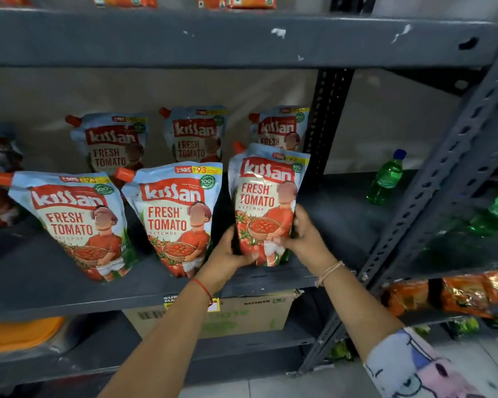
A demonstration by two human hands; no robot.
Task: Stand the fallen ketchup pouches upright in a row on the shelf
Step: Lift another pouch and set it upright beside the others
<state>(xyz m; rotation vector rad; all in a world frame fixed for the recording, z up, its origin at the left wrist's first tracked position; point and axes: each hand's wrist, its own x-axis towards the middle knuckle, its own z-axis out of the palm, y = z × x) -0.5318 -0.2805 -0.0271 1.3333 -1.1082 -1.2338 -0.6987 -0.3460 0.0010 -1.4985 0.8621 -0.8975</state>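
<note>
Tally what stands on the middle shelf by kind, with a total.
Ketchup pouches, front row: 3, the rightmost held by both hands
Ketchup pouches, back row: 3
Green bottle: 1
Total: 7

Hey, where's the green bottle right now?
The green bottle stands at the right of the head view, on the same shelf as the pouches, alone beyond the upright post.
</note>
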